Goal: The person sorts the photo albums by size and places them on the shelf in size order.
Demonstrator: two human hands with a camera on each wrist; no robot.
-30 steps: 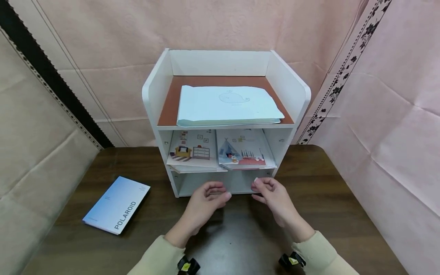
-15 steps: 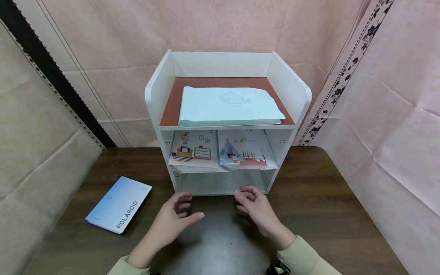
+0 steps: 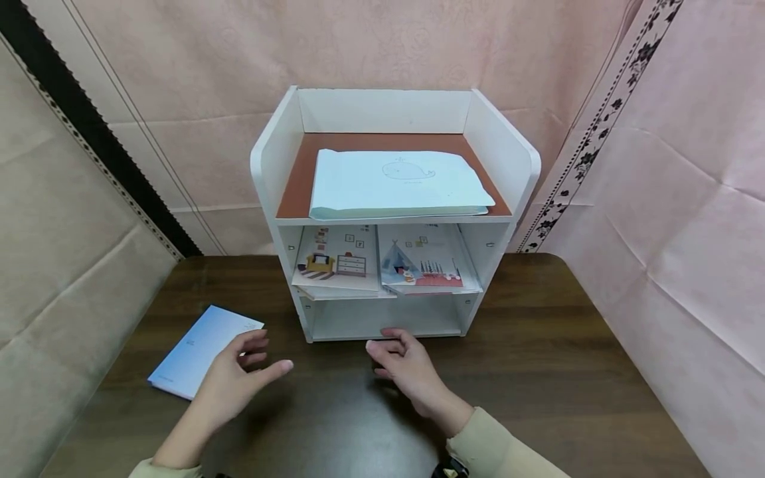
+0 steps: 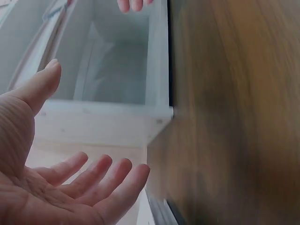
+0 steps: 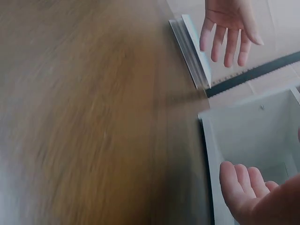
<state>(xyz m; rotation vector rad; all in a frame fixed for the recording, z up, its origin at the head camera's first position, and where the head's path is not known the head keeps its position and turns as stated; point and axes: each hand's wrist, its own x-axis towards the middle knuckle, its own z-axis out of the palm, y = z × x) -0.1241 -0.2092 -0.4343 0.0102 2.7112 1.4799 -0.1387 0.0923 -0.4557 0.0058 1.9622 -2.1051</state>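
Over the right edge of a blue-and-white book marked POLAROID earlier (image 3: 197,352), my left hand (image 3: 236,375) hovers with fingers relaxed and thumb apart, hiding part of the cover. Nothing is in its grasp; the left wrist view shows the bare palm and spread thumb (image 4: 40,86). My right hand (image 3: 409,375) is in front of the white shelf unit's (image 3: 385,337) bottom opening, fingers loosely bent and holding nothing. In the right wrist view the book (image 5: 192,51) lies flat on the table below the left hand (image 5: 229,30).
A stack of pale sheets with a whale drawing (image 3: 394,186) lies on the brown top shelf. On the middle shelf are two illustrated booklet piles, left (image 3: 337,259) and right (image 3: 427,259). Pink and cream cloth (image 3: 382,43) surrounds the dark wooden table (image 3: 538,372).
Both hands have moved left, away from the front of the shelf unit. The left hand has come over the book's edge, its thumb spread wider. The book and shelf contents stay put.
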